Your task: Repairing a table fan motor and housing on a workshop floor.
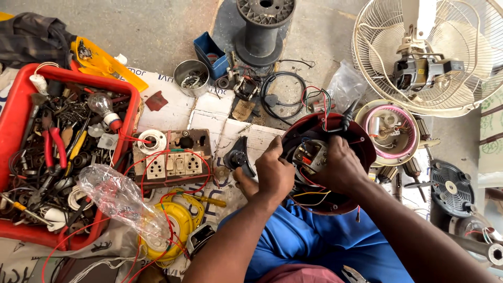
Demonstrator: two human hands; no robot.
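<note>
A: The left hand (273, 173) pinches the wires of the red motor housing (361, 144) on the lap; the right hand (338, 167) grips its inside, I think.

B: A hard pull could tear thin wires (they cross everywhere).

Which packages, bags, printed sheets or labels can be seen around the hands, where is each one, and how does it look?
Printed cardboard sheet: flat under the switchboard, white with blue lettering.
Clear plastic bag: crumpled, left of the left hand, beside the red tray.
Second clear bag: above the right hand, near the fan grille.
Small blue box: open, by the grey spool.
No screens.
</note>
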